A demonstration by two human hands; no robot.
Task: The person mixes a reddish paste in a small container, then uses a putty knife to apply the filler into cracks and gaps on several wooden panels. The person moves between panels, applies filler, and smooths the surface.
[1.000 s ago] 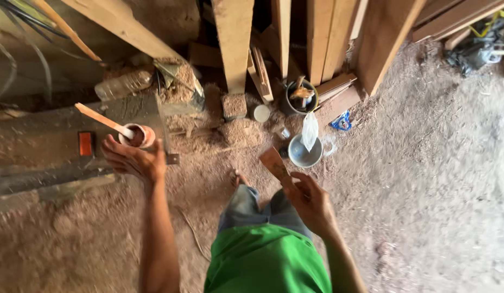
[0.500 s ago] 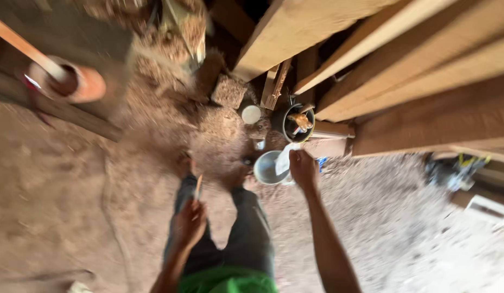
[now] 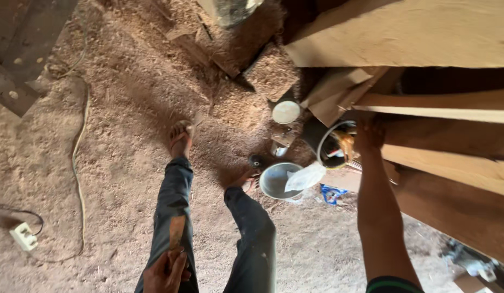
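- While sawdust covers the whole floor [image 3: 116, 108], broad wooden planks [image 3: 425, 38] lean across the upper right, the largest things in view; more boards [image 3: 458, 163] run below them.
- Legs in dark trousers [image 3: 176, 217] stand mid-frame, sandalled feet on the sawdust.
- Right hand [image 3: 369, 135] reaches out to the dark bucket [image 3: 330, 144], which stands against the boards with brushes or rags inside; the hand sits at its rim, but I cannot tell how its fingers are set.
- Just beside that bucket, a pale grey bucket [image 3: 279, 182] holds a crumpled plastic bag [image 3: 306, 176].
- Left hand [image 3: 165, 271] hangs low by the thigh, fingers clamped on a thin wooden strip [image 3: 176, 233].
- Round white lid [image 3: 286, 112] lies near; a white power socket [image 3: 24, 236] sits far left.
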